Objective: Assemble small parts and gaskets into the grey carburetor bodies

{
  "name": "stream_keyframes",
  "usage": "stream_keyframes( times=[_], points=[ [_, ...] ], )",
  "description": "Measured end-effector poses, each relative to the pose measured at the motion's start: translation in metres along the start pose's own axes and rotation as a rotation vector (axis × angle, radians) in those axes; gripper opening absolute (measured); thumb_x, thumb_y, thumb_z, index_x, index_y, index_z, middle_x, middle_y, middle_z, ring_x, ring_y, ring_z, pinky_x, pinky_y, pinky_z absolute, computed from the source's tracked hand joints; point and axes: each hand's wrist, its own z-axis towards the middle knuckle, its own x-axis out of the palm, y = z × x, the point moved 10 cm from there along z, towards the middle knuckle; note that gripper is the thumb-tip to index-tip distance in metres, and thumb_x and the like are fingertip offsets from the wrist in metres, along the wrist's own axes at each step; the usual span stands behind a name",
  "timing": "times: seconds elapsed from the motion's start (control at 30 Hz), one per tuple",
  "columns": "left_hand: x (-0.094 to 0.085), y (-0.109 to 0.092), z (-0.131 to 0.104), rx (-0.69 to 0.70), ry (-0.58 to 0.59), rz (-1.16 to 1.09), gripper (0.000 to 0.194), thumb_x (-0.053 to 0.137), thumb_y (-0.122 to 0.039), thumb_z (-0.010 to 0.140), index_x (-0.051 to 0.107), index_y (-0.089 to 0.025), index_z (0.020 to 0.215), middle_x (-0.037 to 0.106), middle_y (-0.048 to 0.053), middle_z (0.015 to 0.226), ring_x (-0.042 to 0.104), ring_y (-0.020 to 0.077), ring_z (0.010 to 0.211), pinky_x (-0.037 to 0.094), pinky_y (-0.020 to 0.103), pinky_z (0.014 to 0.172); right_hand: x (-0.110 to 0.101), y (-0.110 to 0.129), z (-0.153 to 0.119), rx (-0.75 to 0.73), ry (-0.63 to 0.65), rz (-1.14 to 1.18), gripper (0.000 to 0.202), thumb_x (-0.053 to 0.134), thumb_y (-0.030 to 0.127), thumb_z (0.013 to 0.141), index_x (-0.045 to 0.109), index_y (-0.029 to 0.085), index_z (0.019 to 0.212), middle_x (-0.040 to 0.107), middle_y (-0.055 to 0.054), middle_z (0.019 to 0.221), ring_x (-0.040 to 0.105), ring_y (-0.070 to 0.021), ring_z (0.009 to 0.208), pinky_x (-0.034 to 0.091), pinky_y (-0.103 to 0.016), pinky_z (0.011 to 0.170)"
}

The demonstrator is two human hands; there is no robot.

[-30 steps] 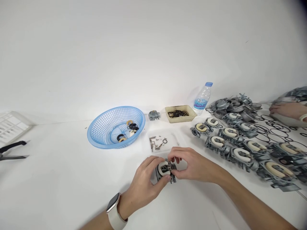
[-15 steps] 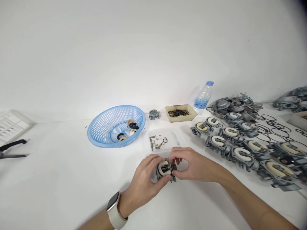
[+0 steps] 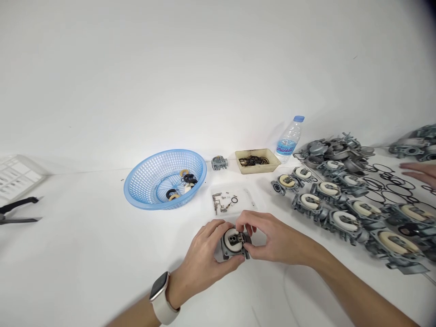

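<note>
A grey metal carburetor body (image 3: pixel 233 241) with a white C-shaped float on top rests on the white table. My left hand (image 3: pixel 208 254), below a wrist with a pale-banded watch, is wrapped round its left side, thumb along the front edge. Thumb and fingers of my right hand (image 3: pixel 265 234) pinch at the float's right end; any small part between them is too small to make out. Just behind lies a clear tray (image 3: pixel 242 195) with small brass parts and a black ring.
Behind are a blue basket (image 3: pixel 132 190) holding rings, a lone carburetor (image 3: pixel 219 162), a cream tray (image 3: pixel 259 169) of black rings and a bottle (image 3: pixel 288 141). Rows of carburetors (image 3: pixel 345 220) stand right. Another person's hand (image 3: pixel 420 172) is at far right. Pliers-like handles (image 3: pixel 18 206) lie left.
Another person's hand has come into view at the far right. My right fingers have shifted slightly left over the float, and my left thumb has moved a little down and right.
</note>
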Motion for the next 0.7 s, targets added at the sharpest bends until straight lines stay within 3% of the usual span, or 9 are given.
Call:
stream_keyframes(
  times=[0.43,0.53,0.6,0.7],
  points=[
    [0.001,0.003,0.002,-0.029,0.031,-0.008,0.056,0.085,-0.030,0.073,0.062,-0.025,0.123,0.066,0.008,0.120,0.062,0.0303,0.110,0.051,0.043,0.094,0.001,0.002,0.000,-0.008,-0.001,-0.026,0.020,0.063,0.015,0.082,0.058,0.026,0.097,0.061,0.004,0.094,0.052,-0.0144,0.079,0.043,-0.026,0.073],
    [-0.020,0.006,0.005,-0.042,-0.082,-0.091,0.052,0.086,-0.038,0.070,0.067,-0.022,0.116,0.069,0.009,0.114,0.063,0.0302,0.104,0.051,0.043,0.092,0.001,0.002,0.000,-0.012,-0.007,-0.041,0.020,0.064,0.015,0.082,0.058,0.026,0.097,0.061,0.004,0.093,0.053,-0.0140,0.078,0.044,-0.026,0.073],
    [-0.043,0.024,0.006,-0.161,-0.211,-0.289,0.039,0.076,-0.052,0.079,0.072,-0.019,0.100,0.071,0.007,0.090,0.066,0.0255,0.085,0.052,0.038,0.079,0.002,0.002,0.000,-0.017,-0.007,-0.051,0.021,0.064,0.013,0.081,0.059,0.026,0.097,0.061,0.004,0.094,0.053,-0.0139,0.078,0.044,-0.026,0.071],
    [-0.055,0.075,0.001,-0.515,-0.312,-0.817,0.065,0.050,-0.076,0.087,0.068,-0.015,0.076,0.054,0.000,0.053,0.050,0.0139,0.044,0.043,0.029,0.050,0.003,0.001,0.000,-0.020,-0.002,-0.063,0.024,0.061,0.010,0.080,0.059,0.026,0.098,0.063,0.002,0.097,0.054,-0.0142,0.078,0.043,-0.024,0.066]
  ],
)
